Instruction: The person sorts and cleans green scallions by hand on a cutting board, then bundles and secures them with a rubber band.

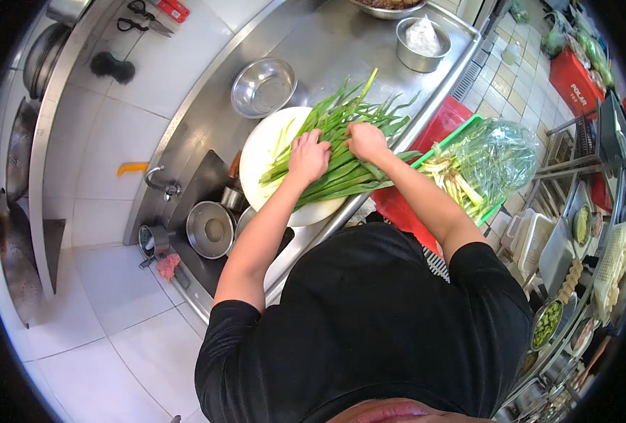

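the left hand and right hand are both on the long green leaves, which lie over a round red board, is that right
Not quite: the board is white, not red. The head view shows the left hand and right hand both on the long green leaves, which lie over a round white board.

Both bare arms (258, 243) reach forward, converging toward the hands. The left hand (311, 156) is back up, fingers bent; just beside it but apart, the right hand (366, 142) curls its fingers inward.
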Demonstrator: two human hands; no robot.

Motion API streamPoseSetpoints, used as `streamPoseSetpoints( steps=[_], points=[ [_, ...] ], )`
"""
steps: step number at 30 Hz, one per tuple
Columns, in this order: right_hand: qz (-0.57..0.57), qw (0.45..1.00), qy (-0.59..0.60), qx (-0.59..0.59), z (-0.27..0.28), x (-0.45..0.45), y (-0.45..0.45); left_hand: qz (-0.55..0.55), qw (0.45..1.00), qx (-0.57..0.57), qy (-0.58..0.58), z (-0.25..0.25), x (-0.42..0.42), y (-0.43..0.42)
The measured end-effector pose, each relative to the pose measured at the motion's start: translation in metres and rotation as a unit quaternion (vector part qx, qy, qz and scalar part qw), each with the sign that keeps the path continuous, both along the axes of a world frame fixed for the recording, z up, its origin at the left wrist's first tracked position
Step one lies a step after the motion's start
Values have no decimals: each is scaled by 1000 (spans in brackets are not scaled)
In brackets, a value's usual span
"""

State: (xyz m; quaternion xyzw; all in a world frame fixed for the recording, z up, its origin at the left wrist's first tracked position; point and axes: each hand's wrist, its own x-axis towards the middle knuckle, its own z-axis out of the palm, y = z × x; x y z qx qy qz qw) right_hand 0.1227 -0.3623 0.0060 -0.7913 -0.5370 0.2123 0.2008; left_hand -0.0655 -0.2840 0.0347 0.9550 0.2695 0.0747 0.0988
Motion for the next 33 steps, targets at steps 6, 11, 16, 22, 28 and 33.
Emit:
streamPoseSetpoints(
  steps=[6, 11, 16, 22, 28, 33],
  points=[
    [19, 996, 31, 84, 37, -10, -16, 102, 991, -87, -2, -30, -4, 20],
    [6, 972, 130, 195, 68, -8, -25, 87, 976, -182, -86, -32, -15, 28],
    [24, 984, 122, 130, 45, -1, -2, 104, 981, -158, -30, -25, -10, 29],
    [79, 996, -47, -14, 4, -15, 22, 122, 975, -170, -67, -44, -17, 37],
    [141, 985, 16, 101, 107, -19, 20, 126, 965, -187, -137, -48, -28, 35],
    [168, 968, 64, 174, 176, 1, 18, 131, 942, -245, -188, -52, -35, 47]
  ],
)
